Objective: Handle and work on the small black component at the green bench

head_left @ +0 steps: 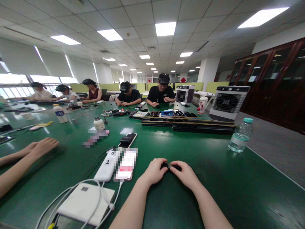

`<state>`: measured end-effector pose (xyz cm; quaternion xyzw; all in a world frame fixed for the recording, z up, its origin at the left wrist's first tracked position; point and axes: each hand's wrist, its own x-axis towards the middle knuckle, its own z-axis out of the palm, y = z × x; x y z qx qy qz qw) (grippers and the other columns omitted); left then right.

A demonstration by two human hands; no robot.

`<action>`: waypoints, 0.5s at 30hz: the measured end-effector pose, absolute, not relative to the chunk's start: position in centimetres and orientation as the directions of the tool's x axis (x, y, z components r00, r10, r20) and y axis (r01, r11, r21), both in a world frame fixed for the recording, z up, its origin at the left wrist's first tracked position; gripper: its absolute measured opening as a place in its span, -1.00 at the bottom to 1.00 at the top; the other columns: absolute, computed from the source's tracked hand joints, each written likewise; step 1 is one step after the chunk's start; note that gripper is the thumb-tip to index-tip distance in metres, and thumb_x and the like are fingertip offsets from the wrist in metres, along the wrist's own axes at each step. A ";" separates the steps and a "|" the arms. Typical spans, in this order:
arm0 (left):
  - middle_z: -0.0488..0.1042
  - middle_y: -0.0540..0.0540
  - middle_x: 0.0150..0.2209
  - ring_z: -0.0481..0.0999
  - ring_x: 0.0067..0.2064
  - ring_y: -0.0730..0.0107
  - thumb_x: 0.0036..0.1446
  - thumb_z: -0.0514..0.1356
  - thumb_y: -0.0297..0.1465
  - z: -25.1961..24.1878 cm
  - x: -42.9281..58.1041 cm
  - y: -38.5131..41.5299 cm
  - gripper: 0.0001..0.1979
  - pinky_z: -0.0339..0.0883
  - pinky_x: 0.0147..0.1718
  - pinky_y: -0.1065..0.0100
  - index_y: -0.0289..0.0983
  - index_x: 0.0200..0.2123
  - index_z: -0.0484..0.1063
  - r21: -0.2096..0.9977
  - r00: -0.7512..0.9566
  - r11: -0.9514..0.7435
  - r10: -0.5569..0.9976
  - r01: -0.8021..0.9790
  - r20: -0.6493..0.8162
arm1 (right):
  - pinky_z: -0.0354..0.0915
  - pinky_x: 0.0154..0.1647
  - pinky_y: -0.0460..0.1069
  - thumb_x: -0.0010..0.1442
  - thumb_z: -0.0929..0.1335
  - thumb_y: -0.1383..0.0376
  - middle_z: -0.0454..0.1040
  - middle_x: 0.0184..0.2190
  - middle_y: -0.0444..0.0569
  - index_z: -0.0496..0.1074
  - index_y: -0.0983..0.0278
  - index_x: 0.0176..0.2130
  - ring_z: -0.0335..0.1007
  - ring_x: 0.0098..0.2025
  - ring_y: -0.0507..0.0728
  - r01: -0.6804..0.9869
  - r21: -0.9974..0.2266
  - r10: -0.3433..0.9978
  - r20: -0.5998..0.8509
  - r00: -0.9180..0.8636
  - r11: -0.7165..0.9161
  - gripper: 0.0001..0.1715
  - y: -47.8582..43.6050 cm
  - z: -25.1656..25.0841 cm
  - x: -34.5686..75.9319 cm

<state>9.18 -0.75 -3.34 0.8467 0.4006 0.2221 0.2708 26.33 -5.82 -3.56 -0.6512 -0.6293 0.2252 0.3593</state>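
Note:
Both of my hands rest near the middle of the green table (152, 143). Between them is a small dark object (169, 166), mostly covered by the fingers. My left hand (155, 171) grips its left end with thumb and fingers. The right end is pinched in my right hand (184, 173). What exactly the object is cannot be made out. To the left of my left hand lie a lit phone (126, 165) on a white cable and a white power bank (107, 165) marked 2.
A white box (85, 203) with looping cables sits front left, near another person's hands (44, 148). A water bottle (240, 135) stands right. Long black rails (190, 125) and tools lie across the table's middle. Several people sit beyond.

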 end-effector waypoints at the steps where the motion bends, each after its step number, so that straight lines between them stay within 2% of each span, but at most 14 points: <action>1: 0.45 -0.14 -0.01 0.37 0.03 0.19 0.11 0.12 -0.39 -3.3 9.2 -0.8 -0.63 0.21 0.06 0.24 -0.28 0.01 0.37 0.641 0.578 -0.529 0.800 0.555 0.160 | 0.25 0.04 0.10 0.04 0.33 0.18 0.56 -0.17 0.00 0.52 0.24 -0.22 0.41 -0.07 0.21 0.661 -0.749 0.982 0.161 0.102 0.054 -0.69 -5.8 -3.6 26.4; 15: 0.44 -0.15 -0.01 0.37 0.03 0.17 0.09 0.12 -0.39 -3.4 9.1 -0.7 -0.60 0.20 0.05 0.22 -0.27 0.03 0.35 0.658 0.580 -0.524 0.799 0.541 0.159 | 0.26 0.04 0.10 0.04 0.32 0.15 0.55 -0.17 0.00 0.51 0.22 -0.22 0.41 -0.06 0.21 0.641 -0.765 0.978 0.175 0.112 0.063 -0.68 -5.5 -4.2 26.5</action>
